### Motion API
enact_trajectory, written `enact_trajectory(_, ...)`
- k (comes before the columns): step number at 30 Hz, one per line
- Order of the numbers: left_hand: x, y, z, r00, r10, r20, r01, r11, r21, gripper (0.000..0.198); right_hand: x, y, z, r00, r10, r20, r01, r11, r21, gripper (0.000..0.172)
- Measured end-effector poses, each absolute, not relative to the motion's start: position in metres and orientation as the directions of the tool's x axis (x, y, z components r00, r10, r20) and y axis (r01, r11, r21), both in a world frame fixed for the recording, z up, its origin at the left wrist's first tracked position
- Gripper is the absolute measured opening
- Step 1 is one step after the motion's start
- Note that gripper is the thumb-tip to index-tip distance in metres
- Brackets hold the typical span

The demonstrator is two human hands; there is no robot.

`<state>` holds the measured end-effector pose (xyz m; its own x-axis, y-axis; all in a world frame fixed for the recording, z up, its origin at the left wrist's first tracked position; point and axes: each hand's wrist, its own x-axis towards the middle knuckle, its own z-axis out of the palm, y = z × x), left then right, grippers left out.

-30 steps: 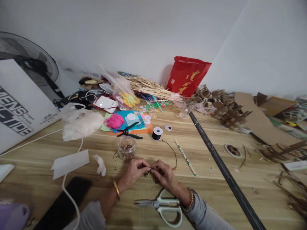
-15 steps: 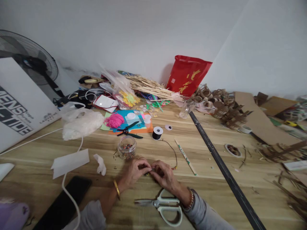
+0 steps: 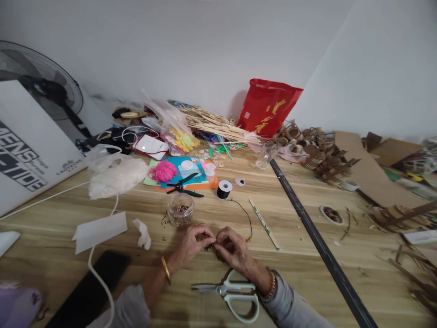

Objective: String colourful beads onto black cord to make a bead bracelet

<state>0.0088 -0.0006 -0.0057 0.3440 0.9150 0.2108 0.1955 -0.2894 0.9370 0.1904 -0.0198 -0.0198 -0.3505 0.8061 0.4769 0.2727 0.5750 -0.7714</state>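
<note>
My left hand [image 3: 196, 242] and my right hand [image 3: 234, 248] meet at their pinched fingertips above the table. A thin dark cord [image 3: 246, 213] curves from the black spool [image 3: 224, 190] to behind my right hand, with a few small coloured beads [image 3: 249, 239] strung beside it. Small dark beads [image 3: 209, 247] show just under the left fingertips. What the left fingers pinch is too small to make out. A clear jar [image 3: 180, 210] of mixed beads stands just beyond my left hand. White-handled scissors [image 3: 232, 291] lie in front of my right hand.
Black-and-green pliers [image 3: 184, 186] and pink yarn [image 3: 163, 171] lie on coloured sheets. A paper-wrapped stick [image 3: 264, 224] and a long black strip [image 3: 314, 232] lie to the right. On the left are a plastic bag [image 3: 118, 177], a white cable [image 3: 99, 278] and a dark phone-like slab [image 3: 90, 289].
My hands stay nearly in place. The right fingertips have shifted very slightly against the left ones; nothing else has visibly moved.
</note>
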Motion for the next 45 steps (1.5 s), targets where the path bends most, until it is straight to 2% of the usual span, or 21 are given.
enact_trajectory(3,0.008,0.0,-0.008,0.34,0.914,0.219,0.208,-0.301,0.931,0.018,0.191,-0.02,-0.022,-0.329,0.838,0.435,0.291,0.528,-0.798,0.014)
enact_trajectory(8,0.009,0.001,-0.013,0.326,0.916,0.235,0.236,-0.319,0.918,0.02,0.192,-0.017,-0.019,-0.365,0.808,0.462,0.335,0.577,-0.745,0.02)
enact_trajectory(14,0.008,0.001,-0.015,0.328,0.909,0.257,0.24,-0.343,0.908,0.021,0.19,-0.016,-0.018,-0.381,0.81,0.445,0.336,0.57,-0.75,0.02)
enact_trajectory(23,0.008,0.0,-0.013,0.337,0.908,0.25,0.26,-0.345,0.902,0.02,0.19,-0.018,-0.027,-0.376,0.89,0.258,0.286,0.376,-0.882,0.023)
enact_trajectory(32,0.009,0.001,-0.011,0.321,0.921,0.221,0.268,-0.313,0.911,0.018,0.192,-0.016,-0.025,-0.362,0.87,0.333,0.336,0.456,-0.824,0.024)
enact_trajectory(37,0.007,0.002,-0.01,0.229,0.957,0.177,0.331,-0.247,0.911,0.013,0.193,-0.014,-0.021,-0.327,0.861,0.39,0.354,0.494,-0.794,0.025)
enact_trajectory(41,0.005,0.003,-0.015,0.23,0.947,0.224,0.401,-0.302,0.865,0.012,0.192,-0.013,-0.018,-0.296,0.866,0.403,0.371,0.493,-0.787,0.026)
enact_trajectory(45,0.004,0.002,-0.019,0.277,0.919,0.28,0.467,-0.384,0.796,0.013,0.192,-0.013,-0.021,-0.243,0.907,0.345,0.39,0.417,-0.821,0.018)
